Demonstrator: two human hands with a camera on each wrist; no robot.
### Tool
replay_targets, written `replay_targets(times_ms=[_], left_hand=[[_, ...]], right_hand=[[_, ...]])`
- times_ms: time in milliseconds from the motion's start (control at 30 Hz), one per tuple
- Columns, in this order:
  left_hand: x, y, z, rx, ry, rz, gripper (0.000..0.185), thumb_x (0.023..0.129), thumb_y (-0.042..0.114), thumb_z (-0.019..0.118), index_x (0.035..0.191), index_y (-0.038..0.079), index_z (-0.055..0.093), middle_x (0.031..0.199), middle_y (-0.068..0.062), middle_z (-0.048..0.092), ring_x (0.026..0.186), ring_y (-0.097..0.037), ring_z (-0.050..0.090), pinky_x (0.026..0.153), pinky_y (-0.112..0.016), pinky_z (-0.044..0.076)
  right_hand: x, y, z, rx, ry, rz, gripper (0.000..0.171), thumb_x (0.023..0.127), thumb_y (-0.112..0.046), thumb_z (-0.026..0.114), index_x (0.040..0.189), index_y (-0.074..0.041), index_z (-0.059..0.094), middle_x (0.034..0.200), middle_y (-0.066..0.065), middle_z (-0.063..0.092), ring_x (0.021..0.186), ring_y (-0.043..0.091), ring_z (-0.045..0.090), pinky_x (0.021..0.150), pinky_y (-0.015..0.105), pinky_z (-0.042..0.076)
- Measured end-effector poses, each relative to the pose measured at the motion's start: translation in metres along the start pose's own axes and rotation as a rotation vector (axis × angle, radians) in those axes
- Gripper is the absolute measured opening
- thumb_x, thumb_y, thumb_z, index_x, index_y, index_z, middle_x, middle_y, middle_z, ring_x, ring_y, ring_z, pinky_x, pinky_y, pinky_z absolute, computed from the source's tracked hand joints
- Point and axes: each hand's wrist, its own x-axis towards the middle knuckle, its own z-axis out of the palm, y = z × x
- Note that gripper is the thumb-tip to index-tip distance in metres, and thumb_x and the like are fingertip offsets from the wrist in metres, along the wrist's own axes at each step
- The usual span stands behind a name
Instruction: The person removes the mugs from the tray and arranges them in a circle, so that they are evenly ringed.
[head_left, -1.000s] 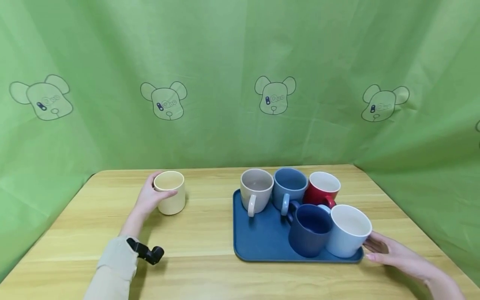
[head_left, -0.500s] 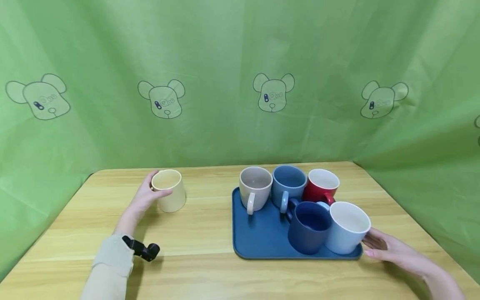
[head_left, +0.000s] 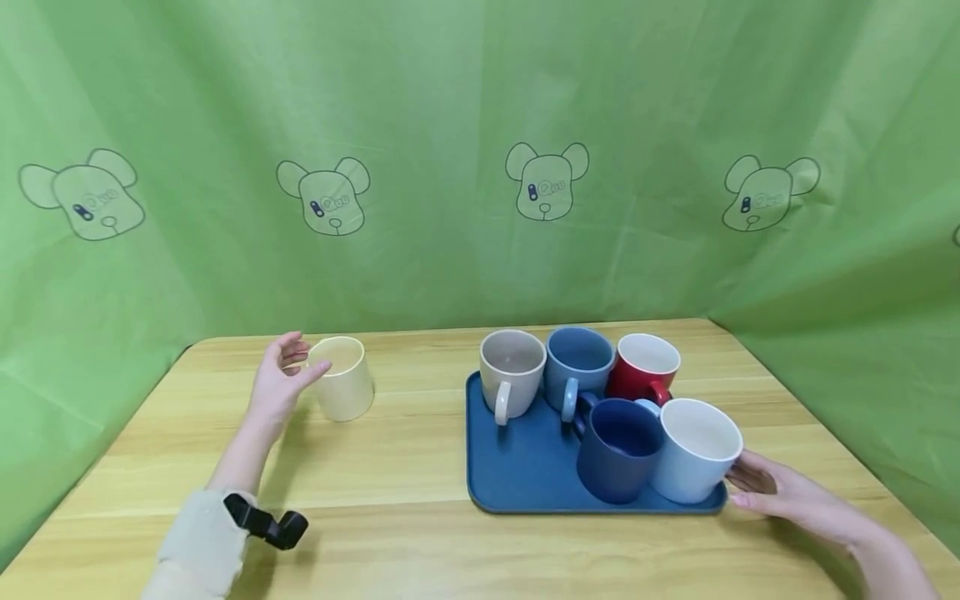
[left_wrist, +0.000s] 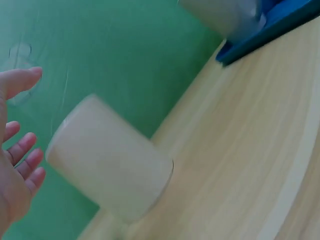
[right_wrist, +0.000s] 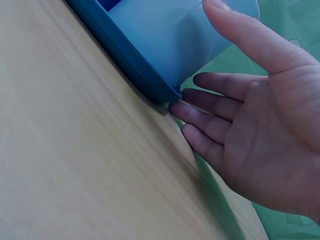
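Observation:
A cream mug [head_left: 343, 379] without a visible handle stands upright on the wooden table at the back left. My left hand [head_left: 285, 371] hovers just left of it with fingers spread, apart from the mug; the left wrist view shows the mug [left_wrist: 107, 160] and the open hand [left_wrist: 17, 150] with a gap between them. My right hand [head_left: 750, 487] lies flat at the right near corner of the blue tray [head_left: 517, 475]. In the right wrist view its straight fingers [right_wrist: 215, 125] touch the tray's corner [right_wrist: 125, 60] beside the light blue mug [right_wrist: 170, 35].
The tray carries several mugs: beige [head_left: 512, 367], blue [head_left: 577, 362], red [head_left: 643, 371], navy [head_left: 618, 450] and light blue [head_left: 693, 450]. Green cloth with bear prints [head_left: 546, 183] hangs behind and beside the table. Bare wood [head_left: 405, 433] lies between cream mug and tray.
My left hand has let go of the cream mug and drawn slightly left with its fingers opened. The right hand has stayed at the tray's corner.

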Motion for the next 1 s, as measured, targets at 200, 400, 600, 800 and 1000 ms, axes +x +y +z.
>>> replay_targets(times_ms=[200, 400, 600, 800, 1000], left_hand=[[-0.012, 0.023, 0.018, -0.029, -0.075, 0.076, 0.063, 0.08, -0.001, 0.065, 0.134, -0.008, 0.032, 0.126, -0.025, 0.044, 0.112, -0.029, 0.041, 0.096, -0.037, 0.03], [-0.028, 0.043, 0.051, -0.019, -0.184, 0.097, 0.065, 0.077, 0.003, 0.07, 0.133, -0.007, 0.036, 0.124, -0.024, 0.049, 0.114, -0.031, 0.045, 0.096, -0.045, 0.033], [-0.05, 0.057, 0.092, -0.043, -0.341, 0.121, 0.066, 0.076, 0.004, 0.071, 0.132, -0.006, 0.038, 0.125, -0.023, 0.052, 0.116, -0.034, 0.047, 0.095, -0.047, 0.036], [-0.068, 0.067, 0.129, -0.076, -0.51, 0.137, 0.072, 0.077, 0.014, 0.074, 0.135, -0.004, 0.037, 0.129, -0.019, 0.051, 0.119, -0.032, 0.047, 0.097, -0.048, 0.036], [-0.078, 0.07, 0.159, -0.092, -0.635, 0.123, 0.074, 0.078, 0.016, 0.073, 0.138, -0.003, 0.034, 0.133, -0.02, 0.046, 0.122, -0.029, 0.045, 0.099, -0.045, 0.035]], right_hand=[[0.0, 0.001, -0.001, 0.016, 0.003, -0.003, 0.065, 0.09, 0.003, 0.05, 0.131, 0.027, 0.006, 0.131, 0.049, 0.011, 0.11, -0.017, 0.035, 0.087, 0.012, 0.036], [0.0, 0.0, 0.0, 0.026, 0.004, 0.021, 0.066, 0.09, 0.002, 0.05, 0.133, 0.026, 0.006, 0.133, 0.047, 0.013, 0.11, -0.016, 0.036, 0.087, 0.012, 0.036], [-0.002, -0.001, 0.0, 0.012, 0.009, 0.03, 0.066, 0.09, 0.001, 0.051, 0.132, 0.026, 0.007, 0.133, 0.047, 0.012, 0.109, -0.017, 0.035, 0.087, 0.012, 0.036], [-0.003, -0.001, 0.001, -0.001, 0.009, 0.015, 0.066, 0.09, 0.001, 0.051, 0.132, 0.026, 0.006, 0.132, 0.047, 0.011, 0.109, -0.018, 0.034, 0.087, 0.013, 0.036], [-0.002, -0.001, 0.001, 0.013, 0.007, 0.007, 0.066, 0.09, 0.002, 0.051, 0.132, 0.027, 0.006, 0.132, 0.048, 0.01, 0.11, -0.017, 0.034, 0.087, 0.013, 0.036]])
